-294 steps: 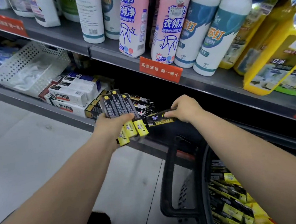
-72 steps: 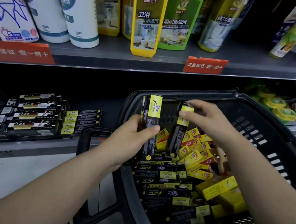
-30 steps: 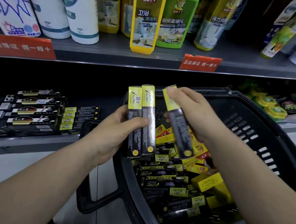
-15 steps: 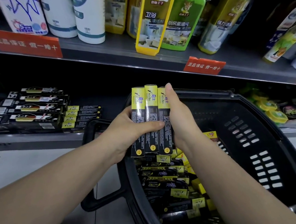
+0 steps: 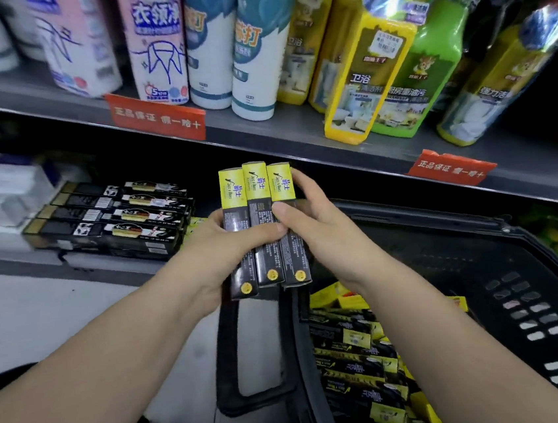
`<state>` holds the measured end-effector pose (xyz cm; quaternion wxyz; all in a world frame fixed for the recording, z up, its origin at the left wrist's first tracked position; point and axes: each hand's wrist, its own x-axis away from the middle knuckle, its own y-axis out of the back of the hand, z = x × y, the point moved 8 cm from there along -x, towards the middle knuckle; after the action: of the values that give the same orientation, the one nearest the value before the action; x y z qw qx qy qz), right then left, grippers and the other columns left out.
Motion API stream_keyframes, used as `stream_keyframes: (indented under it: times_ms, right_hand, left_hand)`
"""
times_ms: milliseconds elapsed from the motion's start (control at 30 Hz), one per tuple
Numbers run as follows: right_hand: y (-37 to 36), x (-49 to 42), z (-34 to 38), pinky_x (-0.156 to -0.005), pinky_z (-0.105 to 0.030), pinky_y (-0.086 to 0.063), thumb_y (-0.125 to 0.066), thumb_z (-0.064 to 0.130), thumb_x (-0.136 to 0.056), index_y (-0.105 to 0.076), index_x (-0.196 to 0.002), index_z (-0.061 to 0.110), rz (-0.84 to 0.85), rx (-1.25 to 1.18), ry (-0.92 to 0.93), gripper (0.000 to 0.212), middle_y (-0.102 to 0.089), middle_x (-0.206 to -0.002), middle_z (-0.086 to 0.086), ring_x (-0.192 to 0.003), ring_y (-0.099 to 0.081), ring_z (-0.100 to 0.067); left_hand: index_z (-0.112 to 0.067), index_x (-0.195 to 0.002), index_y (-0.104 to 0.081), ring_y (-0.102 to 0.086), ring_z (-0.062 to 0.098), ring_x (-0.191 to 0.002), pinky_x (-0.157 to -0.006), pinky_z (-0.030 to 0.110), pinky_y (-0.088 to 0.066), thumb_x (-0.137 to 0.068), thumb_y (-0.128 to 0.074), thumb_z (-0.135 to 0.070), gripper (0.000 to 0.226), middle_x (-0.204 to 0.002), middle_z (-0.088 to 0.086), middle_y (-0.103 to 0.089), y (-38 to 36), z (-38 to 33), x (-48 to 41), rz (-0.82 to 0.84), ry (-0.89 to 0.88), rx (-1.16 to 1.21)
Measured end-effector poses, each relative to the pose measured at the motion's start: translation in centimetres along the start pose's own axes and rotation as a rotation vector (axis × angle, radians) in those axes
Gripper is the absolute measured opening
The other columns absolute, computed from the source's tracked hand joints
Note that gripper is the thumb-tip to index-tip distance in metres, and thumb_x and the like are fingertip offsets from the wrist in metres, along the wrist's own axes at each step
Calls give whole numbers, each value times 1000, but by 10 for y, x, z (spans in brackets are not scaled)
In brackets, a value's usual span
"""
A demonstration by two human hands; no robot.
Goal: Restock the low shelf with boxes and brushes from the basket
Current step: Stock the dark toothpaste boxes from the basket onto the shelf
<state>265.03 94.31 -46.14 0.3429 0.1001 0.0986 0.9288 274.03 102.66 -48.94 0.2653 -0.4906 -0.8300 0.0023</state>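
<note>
Shop aisle: stocked shelves (image 5: pixel 296 130), red price tags (image 5: pixel 157 117), basket (image 5: pixel 516 255).

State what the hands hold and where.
Three boxes, side by side: the left hand grips their middles, thumb across the fronts; the right hand holds the right edge.

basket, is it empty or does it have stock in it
Not empty: black-and-yellow boxes lie piled in the basket, below its rim. The left hand and right hand hold three boxes outside it.

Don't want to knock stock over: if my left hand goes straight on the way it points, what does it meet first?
Probably nothing: past the left hand and its three boxes the low shelf looks open; the black box stack sits leftward. Depth unclear.
</note>
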Motion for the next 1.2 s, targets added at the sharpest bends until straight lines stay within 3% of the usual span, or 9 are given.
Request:
stream_keyframes:
  times_ms: [100, 200, 300, 367, 433, 600, 767, 933, 1200]
  right_hand:
    - [-36, -20, 0, -100, -32, -44, -66, 50, -78, -25, -143, 40, 138, 75, -54, 78, -60, -117, 15, -109, -60, -2]
    - [-70, -39, -1, -94, -29, -49, -77, 39, -68, -37, -137, 35, 301, 192, -80, 80, -63, -116, 11, -104, -63, -4]
    - [-94, -73, -11, -87, -30, -52, -67, 19, -80, -54, -118, 23, 365, 209, -178, 40, -66, -109, -1, -97, -65, -13]
    - [-98, -101, -27, -67, -30, -57, -51, 11, -88, -55, -90, 13, 307, 185, -320, 5, -59, -88, -11, -81, -62, -19]
    - [-88, -135, -46, -56, -28, -53, -42, 10, -91, -50, -84, 9, 218, 342, -395, 11, -53, -78, -13, -71, -55, -21]
    - [-65, -209, -100, -61, -31, -37, -41, 12, -97, -34, -133, -3, 276, 1099, -392, 40, -57, -113, -20, -88, -51, -26]
    - [-58, -255, -143, -68, -26, -35, -44, 4, -95, -34, -139, 16, 229, 1138, -377, 47, -53, -123, -17, -95, -52, -27]
    - [-70, -262, -191, -78, -26, -38, -44, 15, -98, -37, -139, 24, 379, 1087, -397, 43, -47, -131, -13, -108, -51, -28]
    - [-78, -257, -208, -106, -36, -35, -41, 19, -99, -16, -149, 24, 447, 1090, -499, 56, -31, -148, -12, -129, -38, -32]
  left_hand:
    - [-14, -105, -66, -73, 23, -73, -55, 30, -57, -66, -80, -16, 42, -86, 7, -76, 41, -6, -7, -96, 1, 64]
    - [-14, -108, -67, -72, 26, -78, -59, 34, -57, -68, -79, -21, 43, -92, 9, -75, 79, -2, -17, -150, 36, 129]
    - [-13, -113, -63, -72, 26, -73, -52, 32, -54, -74, -77, -24, 42, -91, 10, -75, 115, 9, -29, -250, 75, 210]
    - [-11, -116, -58, -70, 25, -75, -55, 32, -53, -76, -76, -23, 46, -93, 10, -72, 140, 17, -38, -353, 83, 260]
    - [-11, -118, -52, -68, 26, -77, -54, 34, -53, -76, -76, -21, 50, -95, 11, -69, 162, 24, -46, -442, 106, 289]
    - [-10, -123, -46, -67, 33, -80, -58, 38, -52, -78, -74, -15, 54, -102, 18, -68, 190, 36, -64, -493, 174, 311]
    - [-11, -120, -51, -65, 32, -95, -86, 48, -52, -76, -75, -11, 50, -107, 14, -67, 193, 37, -82, -509, 167, 319]
    - [-12, -112, -53, -65, 27, -81, -65, 36, -52, -76, -74, -8, 41, -97, 12, -67, 191, 46, -100, -510, 196, 317]
    - [-11, -116, -55, -65, 23, -76, -60, 33, -51, -77, -73, -9, 42, -94, 9, -68, 181, 49, -121, -480, 197, 299]
